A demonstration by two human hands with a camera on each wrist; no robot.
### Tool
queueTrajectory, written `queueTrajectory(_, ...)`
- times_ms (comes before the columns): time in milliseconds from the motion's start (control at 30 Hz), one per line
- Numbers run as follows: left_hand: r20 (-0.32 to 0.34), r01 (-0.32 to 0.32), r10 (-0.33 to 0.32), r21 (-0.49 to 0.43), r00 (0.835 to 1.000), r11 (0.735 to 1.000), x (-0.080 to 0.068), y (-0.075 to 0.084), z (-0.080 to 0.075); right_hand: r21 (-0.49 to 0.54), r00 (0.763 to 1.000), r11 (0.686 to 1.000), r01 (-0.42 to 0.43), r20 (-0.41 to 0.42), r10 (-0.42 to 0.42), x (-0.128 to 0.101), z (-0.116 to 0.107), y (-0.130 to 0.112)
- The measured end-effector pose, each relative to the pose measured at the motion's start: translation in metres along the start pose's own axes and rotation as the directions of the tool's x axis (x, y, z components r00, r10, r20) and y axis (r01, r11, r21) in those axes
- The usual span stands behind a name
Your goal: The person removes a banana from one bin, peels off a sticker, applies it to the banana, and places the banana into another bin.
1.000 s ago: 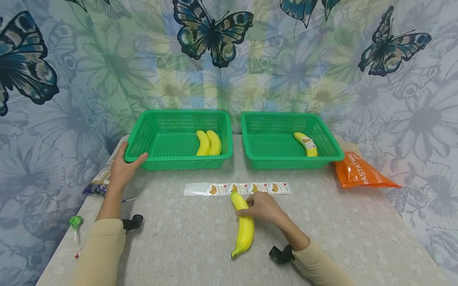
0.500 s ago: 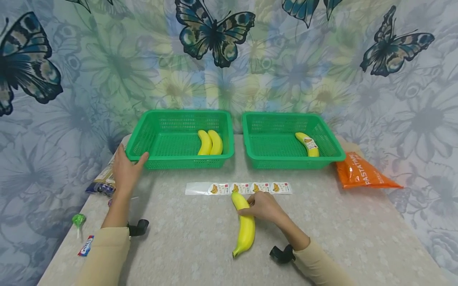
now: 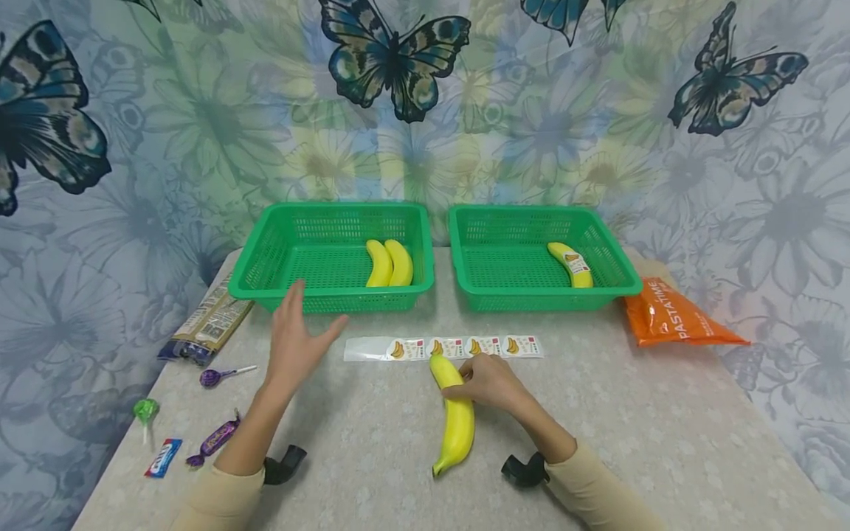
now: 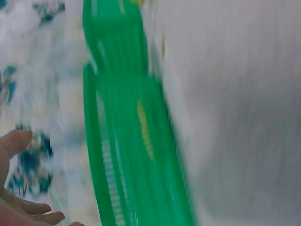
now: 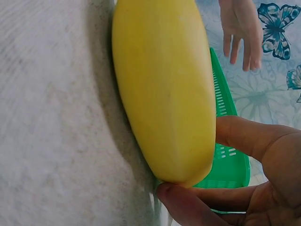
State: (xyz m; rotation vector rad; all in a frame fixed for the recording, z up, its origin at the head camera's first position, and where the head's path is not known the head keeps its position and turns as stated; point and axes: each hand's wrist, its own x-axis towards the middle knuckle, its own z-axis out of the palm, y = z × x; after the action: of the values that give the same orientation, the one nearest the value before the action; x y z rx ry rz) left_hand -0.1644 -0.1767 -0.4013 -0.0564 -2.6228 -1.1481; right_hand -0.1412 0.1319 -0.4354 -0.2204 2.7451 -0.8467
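My right hand (image 3: 490, 382) grips a yellow banana (image 3: 455, 428) near its upper end; thumb and fingers sit on either side of it, as the right wrist view also shows. The banana lies lengthwise on the table in front of a strip of stickers (image 3: 443, 349) printed with bananas. With fingers spread and nothing held, my left hand (image 3: 296, 346) is over the table, its fingertips overlapping the front rim of the left green basket (image 3: 332, 301). Two bananas (image 3: 389, 264) lie side by side in that basket. One banana (image 3: 569, 265) with a sticker is in the right green basket (image 3: 547, 301).
An orange pasta bag (image 3: 680, 317) lies beside the right basket. At the left are a gold and blue packet (image 3: 209, 321), a purple lollipop (image 3: 211, 378), a green lollipop (image 3: 145, 411), a purple wrapped candy (image 3: 214, 441) and a small blue-red packet (image 3: 164, 458).
My left hand has let go of the left basket's front left corner and moved right and towards me, uncovering the candies. My right hand keeps its grip on the banana.
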Motion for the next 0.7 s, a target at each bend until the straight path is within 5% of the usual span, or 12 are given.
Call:
queueTrajectory(167, 0.149, -0.049, 0.061, -0.084, 0.987, 0.995, -0.018, 0.016, 0.031, 0.007, 1.000, 1.000, 0.017, 0.006, -0.017, 0.000, -0.001, 0.001)
queueTrajectory(433, 0.235, -0.006, 0.075, -0.285, 0.969, 0.959, -0.027, 0.022, 0.066, 0.011, 1.000, 1.000, 0.001, 0.003, -0.001, -0.001, -0.002, 0.002)
queueTrajectory(567, 0.258, -0.035, 0.091, -0.214, 0.962, 0.976, -0.028, 0.012, 0.076, 0.023, 1.000, 1.000, 0.010, 0.007, -0.010, -0.001, -0.001, 0.003)
queueTrajectory(700, 0.233, -0.228, 0.225, -0.014, 0.946, 0.974, -0.026, -0.009, 0.087, 0.021, 1.000, 1.000, 0.014, 0.007, -0.014, 0.000, 0.001, 0.004)
